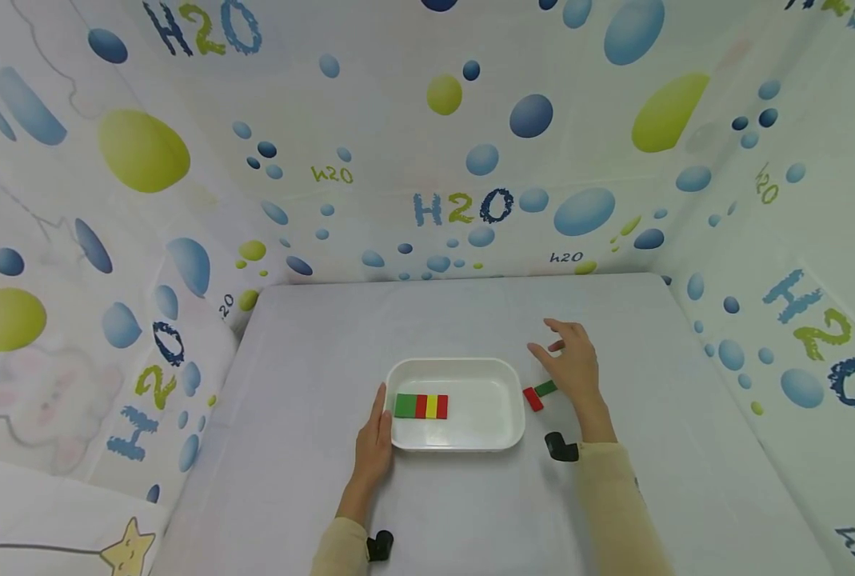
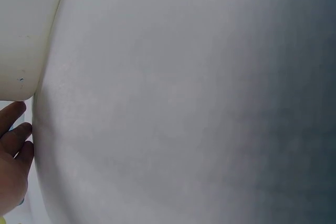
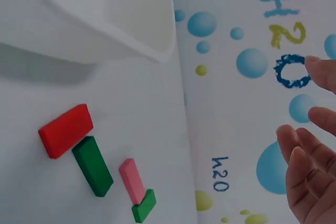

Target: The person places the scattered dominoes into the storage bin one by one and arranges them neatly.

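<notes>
A white tray lies on the table, with a row of green, red, yellow and red blocks flat inside its left part. My left hand rests against the tray's left side with its fingers extended; the left wrist view catches its fingertips at the tray's outer wall. Past the tray's right end, my right hand hovers with thumb and fingers apart, holding nothing. Below it lie a red block and a green block. A pink block and a smaller green block show only in the right wrist view.
The white-covered table meets a printed cloth backdrop at the back and sides. Black wrist mounts sit on both forearms near the sleeves.
</notes>
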Demonstrator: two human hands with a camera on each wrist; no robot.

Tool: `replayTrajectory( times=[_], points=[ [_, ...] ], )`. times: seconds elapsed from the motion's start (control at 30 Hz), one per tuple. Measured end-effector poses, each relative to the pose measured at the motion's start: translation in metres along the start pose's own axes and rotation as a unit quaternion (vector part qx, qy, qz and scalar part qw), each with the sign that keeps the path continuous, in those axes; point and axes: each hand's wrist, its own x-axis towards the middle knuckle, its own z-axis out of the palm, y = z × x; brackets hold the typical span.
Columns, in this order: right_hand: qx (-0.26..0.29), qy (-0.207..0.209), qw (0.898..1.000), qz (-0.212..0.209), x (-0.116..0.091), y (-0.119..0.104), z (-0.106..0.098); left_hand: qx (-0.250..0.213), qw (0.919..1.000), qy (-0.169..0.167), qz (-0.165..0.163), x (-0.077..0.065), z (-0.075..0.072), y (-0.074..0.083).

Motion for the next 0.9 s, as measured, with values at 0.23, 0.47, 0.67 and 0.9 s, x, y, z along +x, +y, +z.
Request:
replayTrajectory(
  times=[0.23,0.47,0.67,0.9],
  points=[
    [-0.019,-0.023,0.999,0.042,0.004,0.02,-0.012,0.001,1.0,0.001,0.005,0.001,0.0,-0.002],
    [-0.054,-0.062,0.994,0.072,0.002,0.043,-0.013,0.012,0.9999,0.005,0.006,0.0,0.0,-0.001],
    [-0.064,-0.086,0.991,0.08,-0.001,0.059,-0.009,0.022,0.9996,0.001,0.015,0.001,-0.002,-0.001],
    [-0.064,-0.115,0.985,0.112,-0.008,0.068,-0.001,0.034,0.9989,0.008,0.033,0.003,-0.001,-0.003]
  ],
)
